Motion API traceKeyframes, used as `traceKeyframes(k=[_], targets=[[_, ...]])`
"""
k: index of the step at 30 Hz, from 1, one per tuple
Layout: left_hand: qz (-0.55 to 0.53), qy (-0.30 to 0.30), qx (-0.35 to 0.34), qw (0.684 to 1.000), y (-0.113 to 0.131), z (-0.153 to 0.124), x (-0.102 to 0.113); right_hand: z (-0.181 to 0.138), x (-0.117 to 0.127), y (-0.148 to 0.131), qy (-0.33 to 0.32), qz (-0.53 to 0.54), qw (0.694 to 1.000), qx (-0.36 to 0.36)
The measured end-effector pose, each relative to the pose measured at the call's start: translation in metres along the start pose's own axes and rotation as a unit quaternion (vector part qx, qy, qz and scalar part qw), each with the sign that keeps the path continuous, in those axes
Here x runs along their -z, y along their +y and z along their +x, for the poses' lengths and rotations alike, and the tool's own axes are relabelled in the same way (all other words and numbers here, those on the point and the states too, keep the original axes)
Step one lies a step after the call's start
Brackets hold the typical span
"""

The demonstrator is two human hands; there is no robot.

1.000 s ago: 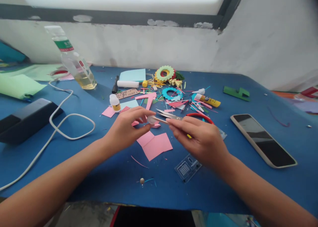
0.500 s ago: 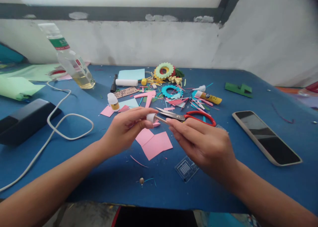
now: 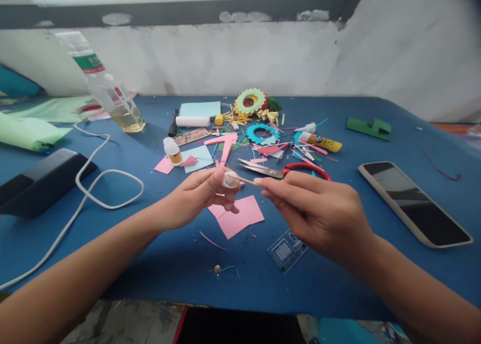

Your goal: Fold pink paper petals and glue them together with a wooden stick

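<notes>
My left hand [image 3: 208,193] pinches a small white cap-like piece [image 3: 230,180] between thumb and fingers; its exact kind is unclear. My right hand [image 3: 311,203] is closed on a thin wooden stick [image 3: 248,181], whose far tip meets the white piece. Below them lie pink paper pieces [image 3: 244,216] on the blue table. Just behind the hands rest scissors with red handles [image 3: 306,169], blades parted and pointing left. A small white glue bottle [image 3: 173,151] with a yellow label stands left of the paper scraps.
Paper strips and a blue toothed ring [image 3: 262,133] crowd the middle. A yellow tube [image 3: 325,142] lies to their right. A phone [image 3: 415,203] is at far right, a clear stencil plate [image 3: 286,251] in front. A leaning bottle [image 3: 118,103], white cable [image 3: 80,183] and dark box [image 3: 41,181] occupy the left.
My left hand has turned, so the white piece now faces more toward me and its lower fingers are spread. The right hand keeps hold of the stick. The view has shifted slightly.
</notes>
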State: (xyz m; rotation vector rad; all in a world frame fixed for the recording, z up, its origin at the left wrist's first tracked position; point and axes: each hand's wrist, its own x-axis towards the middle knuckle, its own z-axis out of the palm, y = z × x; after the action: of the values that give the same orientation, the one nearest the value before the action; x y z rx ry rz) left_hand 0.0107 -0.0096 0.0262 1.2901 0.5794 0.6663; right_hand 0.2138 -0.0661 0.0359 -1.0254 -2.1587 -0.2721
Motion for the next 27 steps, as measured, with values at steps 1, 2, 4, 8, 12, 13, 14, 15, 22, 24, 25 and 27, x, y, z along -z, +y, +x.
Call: traceKeyframes(k=[1,2,4,8,12,13,14,15,22,24,25,27], targets=[[-0.01,0.007,-0.004,1.0,-0.001,0.001,-0.001,0.0,0.0,-0.001,0.003,0.005,1.0,-0.009],[-0.014,0.015,-0.01,1.0,-0.001,0.001,-0.002,0.0,-0.001,-0.003,0.006,0.013,1.0,-0.02],[-0.008,0.031,-0.019,0.999,-0.003,0.002,-0.004,0.001,-0.001,-0.005,0.01,0.032,0.998,-0.044],[-0.006,0.033,-0.035,0.999,-0.003,0.001,-0.005,0.004,0.0,-0.007,0.007,0.087,0.992,-0.093],[-0.011,0.022,-0.045,0.999,-0.001,0.0,-0.005,0.006,0.003,-0.007,-0.004,0.129,0.983,-0.13],[-0.01,0.02,-0.047,0.999,-0.001,-0.001,-0.005,0.007,0.003,-0.007,-0.004,0.135,0.981,-0.137],[-0.009,0.02,-0.049,0.999,-0.001,-0.001,-0.005,0.007,0.003,-0.007,-0.005,0.139,0.98,-0.141],[-0.007,0.022,-0.05,0.998,-0.001,-0.001,-0.005,0.007,0.003,-0.006,-0.005,0.14,0.98,-0.143],[0.015,0.031,-0.059,0.998,-0.005,-0.003,-0.003,0.0,0.0,-0.005,0.004,0.025,0.999,-0.038],[0.02,0.035,-0.056,0.998,-0.006,-0.003,-0.004,-0.004,-0.001,-0.005,0.005,-0.034,0.999,0.007],[0.02,0.037,-0.053,0.998,-0.007,-0.003,-0.004,-0.005,-0.002,-0.006,0.008,-0.059,0.998,0.026],[0.008,0.04,-0.054,0.998,-0.007,-0.003,-0.006,-0.007,-0.003,-0.007,0.019,-0.085,0.995,0.045]])
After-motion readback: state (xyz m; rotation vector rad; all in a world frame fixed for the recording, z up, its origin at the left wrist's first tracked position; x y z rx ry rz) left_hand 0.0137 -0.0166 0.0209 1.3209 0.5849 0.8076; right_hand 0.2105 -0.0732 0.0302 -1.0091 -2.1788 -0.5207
